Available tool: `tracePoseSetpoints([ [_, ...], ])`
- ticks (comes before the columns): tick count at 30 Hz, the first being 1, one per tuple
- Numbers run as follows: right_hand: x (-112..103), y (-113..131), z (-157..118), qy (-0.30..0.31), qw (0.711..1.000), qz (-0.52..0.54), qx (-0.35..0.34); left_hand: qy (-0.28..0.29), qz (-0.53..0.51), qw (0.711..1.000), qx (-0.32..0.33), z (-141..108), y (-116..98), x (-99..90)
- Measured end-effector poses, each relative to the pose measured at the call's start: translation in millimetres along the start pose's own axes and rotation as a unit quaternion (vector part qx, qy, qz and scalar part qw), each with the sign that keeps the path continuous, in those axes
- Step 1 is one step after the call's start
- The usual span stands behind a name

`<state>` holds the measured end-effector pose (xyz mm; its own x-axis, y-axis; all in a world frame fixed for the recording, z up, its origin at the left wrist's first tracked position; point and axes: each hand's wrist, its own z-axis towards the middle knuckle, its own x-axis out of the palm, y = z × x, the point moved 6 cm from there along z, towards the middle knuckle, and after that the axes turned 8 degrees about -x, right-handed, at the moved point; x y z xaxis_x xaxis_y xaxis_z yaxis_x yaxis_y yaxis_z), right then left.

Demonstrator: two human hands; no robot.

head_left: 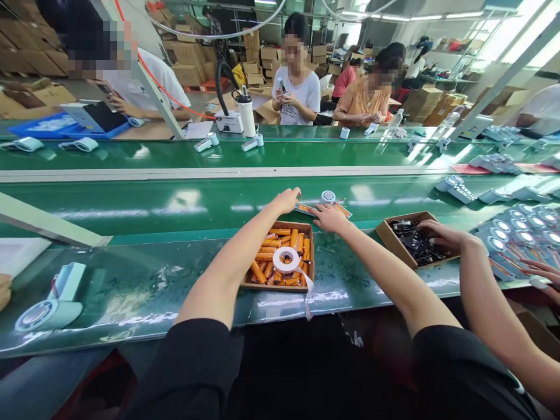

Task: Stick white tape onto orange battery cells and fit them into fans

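Observation:
At the middle of the bench, a light-blue casing [305, 208] with an orange cylindrical cell lies partly under my hands. My left hand [286, 200] reaches its left end, fingers curled down and seemingly gripping it; the fingertips are partly hidden. My right hand [331, 218] rests at its near side, fingers spread and touching it. Just beyond sits a round light-blue fan head [328, 197], beside another orange cell. Below my wrists stands a cardboard box [311, 256] of orange wrapped cells, with a roll of white tape [286, 260] on top, its loose end hanging over the edge.
A co-worker's hand [441, 233] reaches into a box of black parts [411, 242] at right. Rows of fan units [520, 233] stand beyond it. Another fan unit [48, 309] lies at left. A white rail [219, 174] crosses the bench; people work opposite.

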<state>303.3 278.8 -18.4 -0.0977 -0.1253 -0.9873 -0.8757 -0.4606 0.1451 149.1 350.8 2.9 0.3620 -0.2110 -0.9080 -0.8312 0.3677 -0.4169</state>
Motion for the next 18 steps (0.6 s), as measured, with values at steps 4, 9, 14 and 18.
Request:
tracePoseSetpoints([
  [4, 2, 11, -68, -0.124, 0.988, 0.086, 0.021, -0.004, -0.012, 0.988, 0.155, -100, -20, -7.1],
  [9, 8, 71, -157, -0.266, 0.906, 0.331, -0.003, 0.046, 0.055, 0.978, 0.198, -230, -9, 6.0],
  [14, -4, 161, -164, -0.182, 0.936, 0.281, -0.113, -0.084, 0.049, 0.987, 0.13, -279, -8, -1.9],
  [18, -12, 204, -168, -0.06, 0.87, 0.366, -0.325, -0.16, 0.024, 0.98, 0.117, -309, 4, -17.0],
])
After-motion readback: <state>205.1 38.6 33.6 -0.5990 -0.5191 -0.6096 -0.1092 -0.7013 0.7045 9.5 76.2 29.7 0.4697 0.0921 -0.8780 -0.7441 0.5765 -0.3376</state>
